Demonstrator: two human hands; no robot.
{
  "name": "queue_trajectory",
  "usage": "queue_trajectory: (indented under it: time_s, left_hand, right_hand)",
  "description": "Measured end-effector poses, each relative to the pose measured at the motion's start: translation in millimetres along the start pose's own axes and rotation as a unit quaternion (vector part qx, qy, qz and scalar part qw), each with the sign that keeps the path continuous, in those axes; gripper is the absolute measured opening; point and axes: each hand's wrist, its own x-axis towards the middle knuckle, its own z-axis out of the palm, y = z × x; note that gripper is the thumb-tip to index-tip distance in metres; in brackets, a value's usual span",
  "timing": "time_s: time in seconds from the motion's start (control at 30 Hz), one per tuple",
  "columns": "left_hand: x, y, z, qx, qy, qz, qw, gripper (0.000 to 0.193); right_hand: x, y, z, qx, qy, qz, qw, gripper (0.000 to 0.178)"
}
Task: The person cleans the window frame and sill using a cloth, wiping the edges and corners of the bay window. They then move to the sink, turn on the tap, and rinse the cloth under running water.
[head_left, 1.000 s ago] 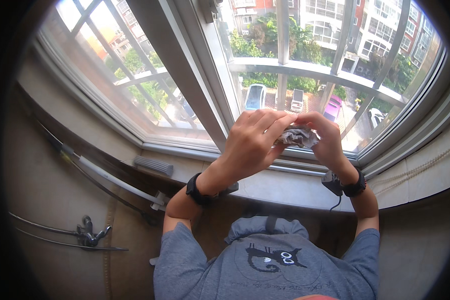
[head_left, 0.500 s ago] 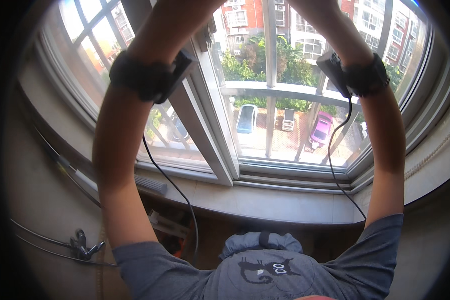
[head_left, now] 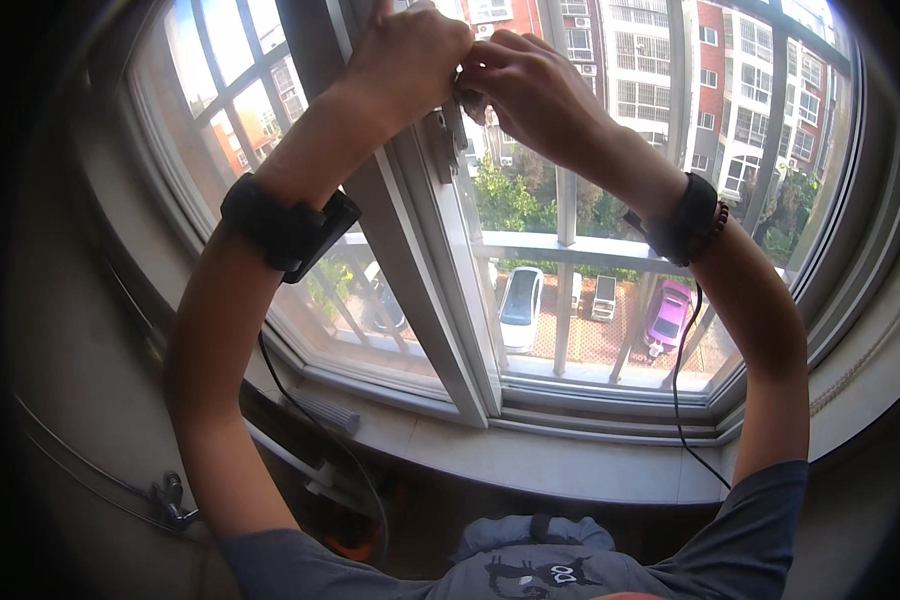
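Observation:
Both hands are raised to the upright edge of an open window sash (head_left: 400, 235) at the top of the view. My left hand (head_left: 410, 62) is closed against the sash frame, its fingers mostly turned away from me. Right beside it, almost touching, my right hand (head_left: 535, 90) has its fingers bent and pinched together. A small dark piece (head_left: 473, 103) shows under the right fingertips; its kind is unclear. Just below the hands, a metal latch (head_left: 448, 145) sits on the frame.
Grey metal bars (head_left: 567, 220) stand outside the glass, with parked cars far below. A pale sill (head_left: 570, 460) runs under the window. A wall tap (head_left: 173, 500) is at lower left. Black cables (head_left: 682, 370) hang from the wrist straps.
My hands, earlier mostly beyond the top edge, have come lower into view and drawn together at the sash edge. The window scene has shifted down in the picture.

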Motion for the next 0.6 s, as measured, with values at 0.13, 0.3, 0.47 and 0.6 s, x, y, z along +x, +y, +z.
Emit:
queue_trajectory:
  time_s: [0.13,0.3,0.47,0.6]
  left_hand:
    - [5.1,-13.3,0.2,0.095,0.085,-0.025,0.992,0.024]
    - [20.9,-54.4,3.3,0.068,0.358,-0.065,0.929,0.013]
    - [19.8,-49.2,8.7,0.064,0.314,-0.029,0.947,0.010]
    - [0.0,-19.8,23.9,0.018,0.288,0.019,0.957,0.009]
  right_hand:
    - [20.2,10.2,-1.7,-0.006,0.043,-0.012,0.999,0.004]
    - [71.0,39.3,-4.3,-0.049,0.096,0.036,0.994,0.006]
    - [65.2,28.2,1.5,-0.199,0.109,0.010,0.974,0.007]
    - [22.7,3.3,-1.4,-0.192,0.064,-0.022,0.979,0.007]
